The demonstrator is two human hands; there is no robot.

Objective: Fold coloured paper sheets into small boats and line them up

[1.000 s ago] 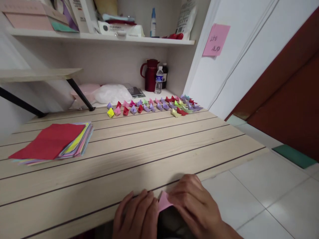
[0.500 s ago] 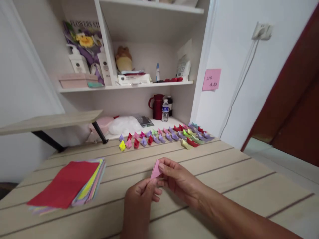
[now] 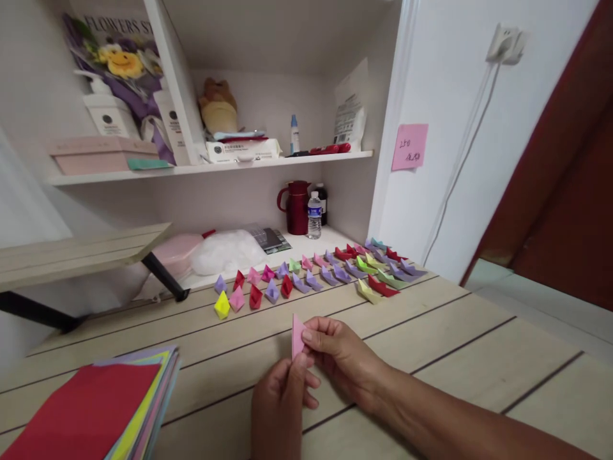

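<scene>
A small folded piece of pink paper (image 3: 297, 335) stands upright between my hands, above the middle of the table. My left hand (image 3: 286, 390) pinches its lower end between thumb and fingers. On its right edge, my right hand (image 3: 338, 351) grips it with the thumb in front and the fingers behind. Part of the paper is hidden by my fingers. Beyond my hands, several small folded paper boats (image 3: 328, 275) in many colours stand in rows along the back of the table. To the left lies a stack of coloured paper (image 3: 90, 409), a red sheet on top.
The slatted wooden table (image 3: 440, 345) meets a white shelf unit (image 3: 268, 162). A raised wooden stand (image 3: 86, 252) with black legs is at left. At the back are a dark red jug (image 3: 297, 211), a water bottle (image 3: 314, 220) and a white plastic bag (image 3: 227, 252).
My view has shifted, so the paper stack sits lower and further left. The pink paper has turned more upright; both hands keep hold of it.
</scene>
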